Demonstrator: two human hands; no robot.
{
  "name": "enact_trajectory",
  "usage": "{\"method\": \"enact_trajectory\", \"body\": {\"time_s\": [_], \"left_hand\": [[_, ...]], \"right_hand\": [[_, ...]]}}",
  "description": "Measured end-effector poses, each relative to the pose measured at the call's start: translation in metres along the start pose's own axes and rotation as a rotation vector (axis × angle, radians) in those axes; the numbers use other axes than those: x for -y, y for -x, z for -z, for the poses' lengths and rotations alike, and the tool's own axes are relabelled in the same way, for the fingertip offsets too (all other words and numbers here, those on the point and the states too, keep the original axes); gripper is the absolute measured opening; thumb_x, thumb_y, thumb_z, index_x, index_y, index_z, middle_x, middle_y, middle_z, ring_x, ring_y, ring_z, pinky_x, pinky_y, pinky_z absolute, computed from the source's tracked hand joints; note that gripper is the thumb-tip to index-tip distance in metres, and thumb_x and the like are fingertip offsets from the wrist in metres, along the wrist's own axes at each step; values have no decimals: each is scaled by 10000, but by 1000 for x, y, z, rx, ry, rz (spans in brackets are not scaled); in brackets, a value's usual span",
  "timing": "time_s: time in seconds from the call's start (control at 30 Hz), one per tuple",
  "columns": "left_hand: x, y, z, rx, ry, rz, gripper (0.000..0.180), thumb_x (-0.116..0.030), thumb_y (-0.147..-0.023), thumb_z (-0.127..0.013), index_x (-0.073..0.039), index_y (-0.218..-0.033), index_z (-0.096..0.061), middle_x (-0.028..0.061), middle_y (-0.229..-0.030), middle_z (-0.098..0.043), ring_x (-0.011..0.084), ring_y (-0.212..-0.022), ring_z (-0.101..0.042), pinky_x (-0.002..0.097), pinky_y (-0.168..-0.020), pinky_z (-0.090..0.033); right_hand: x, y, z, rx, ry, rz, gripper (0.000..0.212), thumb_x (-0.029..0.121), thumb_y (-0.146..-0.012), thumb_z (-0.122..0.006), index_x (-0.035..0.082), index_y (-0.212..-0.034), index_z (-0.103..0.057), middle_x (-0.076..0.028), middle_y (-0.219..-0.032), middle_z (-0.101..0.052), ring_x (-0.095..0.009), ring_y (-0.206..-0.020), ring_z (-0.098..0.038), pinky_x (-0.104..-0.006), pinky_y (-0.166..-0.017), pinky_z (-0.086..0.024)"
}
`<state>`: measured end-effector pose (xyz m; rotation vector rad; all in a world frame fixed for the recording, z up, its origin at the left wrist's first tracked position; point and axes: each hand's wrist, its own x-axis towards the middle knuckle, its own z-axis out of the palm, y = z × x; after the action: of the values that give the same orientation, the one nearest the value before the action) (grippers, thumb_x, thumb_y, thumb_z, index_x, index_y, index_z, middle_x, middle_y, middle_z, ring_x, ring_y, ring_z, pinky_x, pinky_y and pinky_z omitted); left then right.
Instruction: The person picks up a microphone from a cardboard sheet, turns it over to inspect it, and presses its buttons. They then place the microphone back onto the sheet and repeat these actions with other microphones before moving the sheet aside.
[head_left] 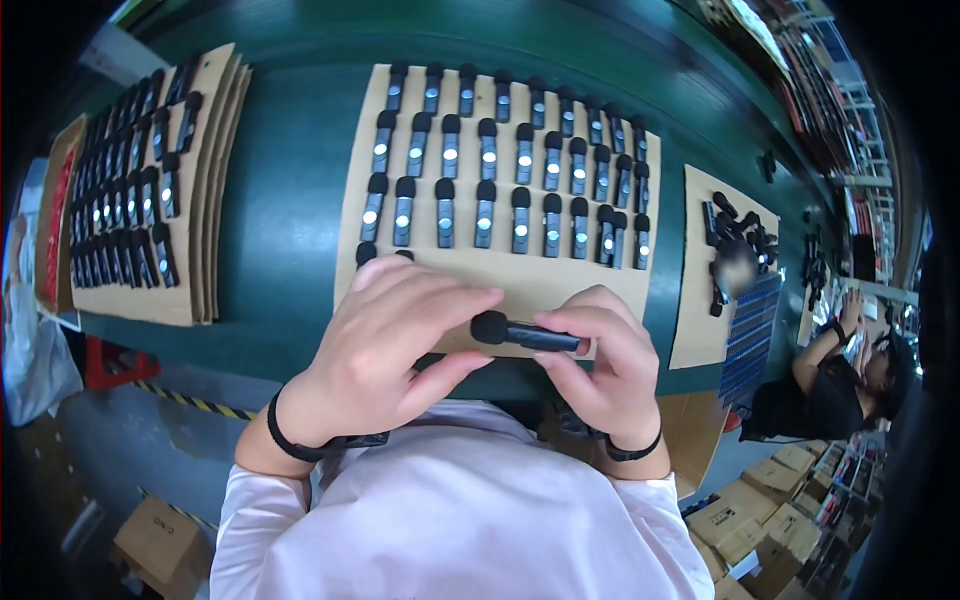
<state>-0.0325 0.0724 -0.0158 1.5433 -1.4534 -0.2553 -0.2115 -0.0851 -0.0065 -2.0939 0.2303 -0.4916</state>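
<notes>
Between thumb and fingers, my right hand (610,355) grips a small black microphone (540,336) with a round foam head. It lies nearly level, foam end toward the left. Close to that foam end is my left hand (390,340), its thumb and fingers spread apart with nothing between them. Just beyond both hands, a cardboard sheet (540,280) carries rows of similar microphones (485,215), foam heads pointing away, many with a bright spot on the body. My left hand partly covers the nearest row at the sheet's left side.
A stack of cardboard sheets (215,200) with more microphones stands at the left of the green table (290,150). At right, another sheet (700,340) bears a loose pile of microphones beside a blue rack (750,335). A person (830,390) works further right. Cartons (165,540) stand on the floor.
</notes>
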Motion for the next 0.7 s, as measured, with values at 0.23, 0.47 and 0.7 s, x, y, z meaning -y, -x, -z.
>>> {"method": "enact_trajectory", "body": {"time_s": [0.23,0.47,0.7], "left_hand": [[9,17,5,-73,9,-66,353,-84,-723,-794,-21,-1045,-663,106,-929,-696,282,-816,-643,427,-833,-462],[7,21,5,-64,98,3,296,-70,-727,-791,-24,-995,-672,107,-918,-698,270,-807,-644,423,-825,-459],[9,20,1,-66,139,-13,296,-58,-708,-796,-21,-975,-673,99,-897,-693,259,-782,-637,413,-805,-454]], "right_hand": [[-1,2,-24,-71,-414,-234,332,-6,-752,-783,4,-1067,-681,-36,-815,-591,-113,-627,-449,-246,-572,-392],[-5,3,-32,-103,-240,-39,332,15,-750,-802,6,-1059,-682,-48,-859,-620,-103,-629,-451,-233,-555,-380],[-1,0,-37,-94,-205,3,320,7,-750,-801,9,-1048,-683,-73,-908,-653,-112,-661,-506,-233,-549,-387]]}}
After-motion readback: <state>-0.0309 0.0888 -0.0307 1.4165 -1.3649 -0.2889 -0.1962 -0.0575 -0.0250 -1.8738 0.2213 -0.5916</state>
